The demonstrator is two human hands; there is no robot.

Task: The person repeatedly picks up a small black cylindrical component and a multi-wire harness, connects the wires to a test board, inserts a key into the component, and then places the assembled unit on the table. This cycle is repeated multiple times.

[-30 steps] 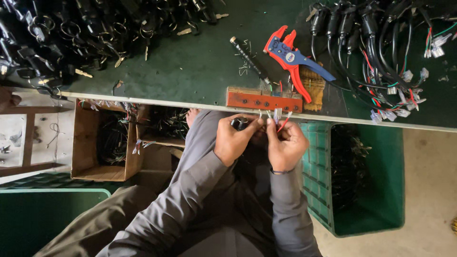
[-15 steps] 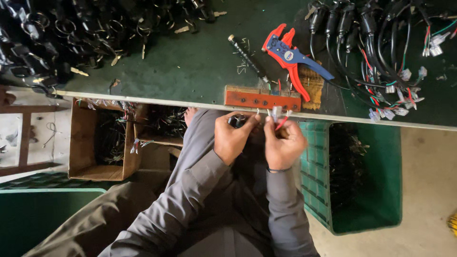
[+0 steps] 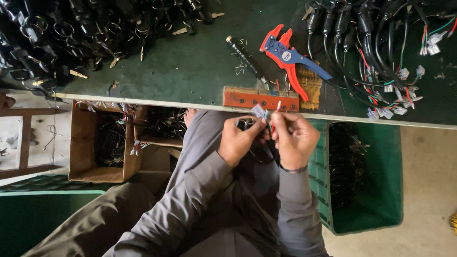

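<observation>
My left hand (image 3: 239,139) and my right hand (image 3: 294,137) meet just below the edge of the green table (image 3: 190,71). The left hand grips a small black part with a pale connector (image 3: 258,111) sticking up from it. Between thumb and finger my right hand pinches a thin red wire (image 3: 277,106) with a white tip, next to green and red leads. An orange block (image 3: 261,99) with holes lies on the table edge right above both hands.
Red and blue wire strippers (image 3: 288,58) and a dark rod (image 3: 243,57) lie on the table. Black key switches (image 3: 71,33) are heaped at the left, wired harnesses (image 3: 381,52) at the right. A green crate (image 3: 366,176) and a wooden box (image 3: 102,143) stand below.
Both hands stay at the table edge; the fingers have shifted slightly on the wires, and the red wire tip now points up toward the orange block.
</observation>
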